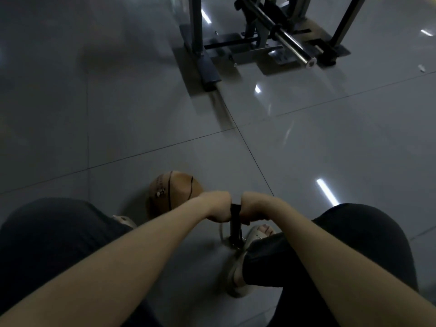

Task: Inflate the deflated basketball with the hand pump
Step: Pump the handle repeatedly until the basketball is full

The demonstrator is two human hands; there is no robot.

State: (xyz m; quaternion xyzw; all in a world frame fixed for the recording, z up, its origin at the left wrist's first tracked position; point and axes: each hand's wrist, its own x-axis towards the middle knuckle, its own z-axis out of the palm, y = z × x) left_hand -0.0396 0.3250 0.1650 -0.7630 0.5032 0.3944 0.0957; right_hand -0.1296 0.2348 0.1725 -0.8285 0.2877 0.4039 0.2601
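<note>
A person crouching on a grey tiled floor (141, 102) is working a hand pump (235, 224), with the left hand (218, 205) and right hand (253, 206) wrapping closed fists around either end of its crossbar handle. The black barrel is standing upright between the knees. A sandalled foot (262, 233) at 4 o'clock from it is sitting close against the base and appears to be steadying it.

The basketball (173, 192) is resting on the floor at 10 o'clock from the pump, just beyond the left hand, which is covering its near right edge.

The job appears to be mid-way: the pump is set up and gripped for stroking, and the ball is showing a rounded body with what looks like a flattened crown, so more air is probably needed. Firmness cannot be judged from here.

Much is staying out of sight. The needle and valve are not showing, so whether the pump is actually joined to the ball cannot be told. A pale loop at 7 o'clock from the left hand may be the hose, though dim light and blur are leaving that uncertain. The fingertips are hiding on the far side of the handle. A steel gym frame (259, 43) is standing at 12 o'clock, cut off by the top edge.
</note>
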